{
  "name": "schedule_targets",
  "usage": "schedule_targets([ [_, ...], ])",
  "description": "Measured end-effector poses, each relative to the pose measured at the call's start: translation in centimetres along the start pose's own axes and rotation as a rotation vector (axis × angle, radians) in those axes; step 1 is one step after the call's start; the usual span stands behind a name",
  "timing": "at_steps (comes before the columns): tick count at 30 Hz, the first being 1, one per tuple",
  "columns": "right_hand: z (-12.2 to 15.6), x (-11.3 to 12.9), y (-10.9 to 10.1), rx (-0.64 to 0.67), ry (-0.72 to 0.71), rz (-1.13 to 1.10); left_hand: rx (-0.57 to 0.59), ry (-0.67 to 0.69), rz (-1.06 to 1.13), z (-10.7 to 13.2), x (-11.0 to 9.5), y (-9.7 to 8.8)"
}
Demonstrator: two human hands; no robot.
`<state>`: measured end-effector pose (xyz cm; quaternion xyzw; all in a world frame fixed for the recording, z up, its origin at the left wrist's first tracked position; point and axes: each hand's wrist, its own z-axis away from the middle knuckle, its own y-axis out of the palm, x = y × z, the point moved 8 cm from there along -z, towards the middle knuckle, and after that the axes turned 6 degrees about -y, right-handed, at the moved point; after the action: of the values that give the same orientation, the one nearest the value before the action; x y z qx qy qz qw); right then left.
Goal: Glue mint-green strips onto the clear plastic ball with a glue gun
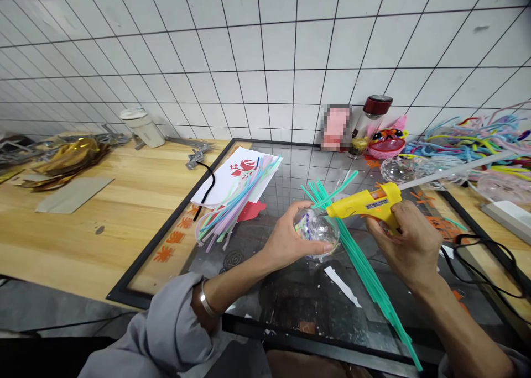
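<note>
One view to report, the head camera, looking down over the counter (124,212).

Left hand (290,237): fingers curled around a clear plastic ball (317,231), which holds some scraps of colour inside. The ball is held just above the framed glass pane (286,168), in the middle of the view. The grip comes from the left and underneath, which I judge leaves the ball's upper right side bare toward the tool.

Right hand (409,242): closed around the handle of a yellow hot glue gun (365,202). The nozzle points left at the ball's upper right edge. I cannot tell whether the tip touches it. A pale glue stick (456,169) juts from the rear of the gun, and a black cord (489,256) loops over the counter's right edge.

Green craft stems (369,273) lie on the glass beneath both hands, running from near the gun down toward the lower right. Pastel stems (234,201) rest in a loose bundle across a white sheet (232,173), to the left of the left hand.

Well apart: a tangle of coloured pipe cleaners (477,137) at the right, a red-lidded jar (369,121) against the tiled wall, a white cup (145,126) and gold foil (70,157) at the far left.
</note>
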<state>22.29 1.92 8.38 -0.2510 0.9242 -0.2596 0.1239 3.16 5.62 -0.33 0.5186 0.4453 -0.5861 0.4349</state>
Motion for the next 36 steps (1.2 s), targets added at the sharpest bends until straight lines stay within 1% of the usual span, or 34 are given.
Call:
schedule_targets([
  [2,-0.10,0.24,-0.10,-0.010,-0.018,0.005,-0.002,0.005,0.001,0.02,-0.04,0.01],
  [5,-0.14,0.15,-0.15,-0.012,-0.003,0.000,-0.001,0.010,0.009,-0.02,-0.05,0.04],
  [11,-0.22,0.18,-0.26,-0.004,-0.019,-0.003,-0.021,0.017,-0.035,-0.06,-0.10,-0.16],
  [17,-0.24,0.25,-0.39,-0.029,-0.029,0.013,-0.012,0.012,-0.023,-0.03,0.02,-0.03],
  [21,-0.10,0.11,-0.35,-0.019,-0.018,0.013,-0.022,-0.006,-0.029,0.00,0.06,-0.10],
  [28,-0.16,0.12,-0.34,-0.013,-0.030,-0.010,-0.029,0.016,-0.039,-0.09,-0.01,-0.26],
  [36,-0.15,0.20,-0.44,-0.020,-0.030,-0.003,-0.006,0.012,-0.014,-0.04,0.11,-0.02],
])
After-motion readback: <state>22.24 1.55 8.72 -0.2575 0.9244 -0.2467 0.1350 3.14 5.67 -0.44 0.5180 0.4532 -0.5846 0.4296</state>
